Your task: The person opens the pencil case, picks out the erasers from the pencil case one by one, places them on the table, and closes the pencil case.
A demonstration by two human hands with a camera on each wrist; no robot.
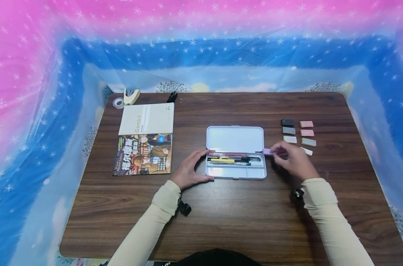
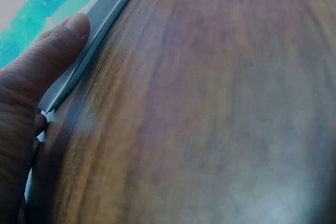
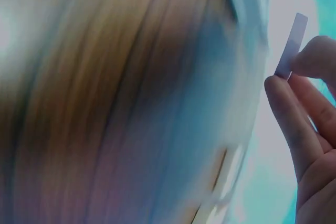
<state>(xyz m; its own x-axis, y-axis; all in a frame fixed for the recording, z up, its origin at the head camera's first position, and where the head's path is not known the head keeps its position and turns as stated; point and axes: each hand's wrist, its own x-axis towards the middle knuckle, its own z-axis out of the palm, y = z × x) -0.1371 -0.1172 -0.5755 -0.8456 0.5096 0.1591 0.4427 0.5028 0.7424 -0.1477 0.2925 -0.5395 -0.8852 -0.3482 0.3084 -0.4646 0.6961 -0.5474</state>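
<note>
Pinching a small lilac eraser point(image 1: 267, 151) between thumb and fingertips, your right hand point(image 1: 293, 159) holds it just at the right edge of the open pencil case point(image 1: 235, 173), level with the pen row and not yet set down inside; the right wrist view shows the same thin pale piece point(image 3: 292, 45) clamped at its lower end by your fingers point(image 3: 294, 124). Your left hand point(image 1: 188, 170) steadies the case from its left side, thumb point(image 2: 58, 56) lying along the rim and the other fingers loosely curved against it, gripping lightly rather than clenched. Inside the case, the upper tray already carries several pens point(image 1: 233, 158), while the lower compartments look bare, so by my reckoning the loading is partly done. Seven more erasers point(image 1: 298, 135) lie in two short columns on the worktop point(image 1: 241, 221) to the right of the case, well apart from it, and these appear to be what is left. Further out, a notebook point(image 1: 147, 118) and a comic booklet point(image 1: 143, 154) sit to the left, with a tape dispenser point(image 1: 131, 96), a tape roll point(image 1: 118, 103) and binder clips point(image 1: 173, 97) along the far edge.
</note>
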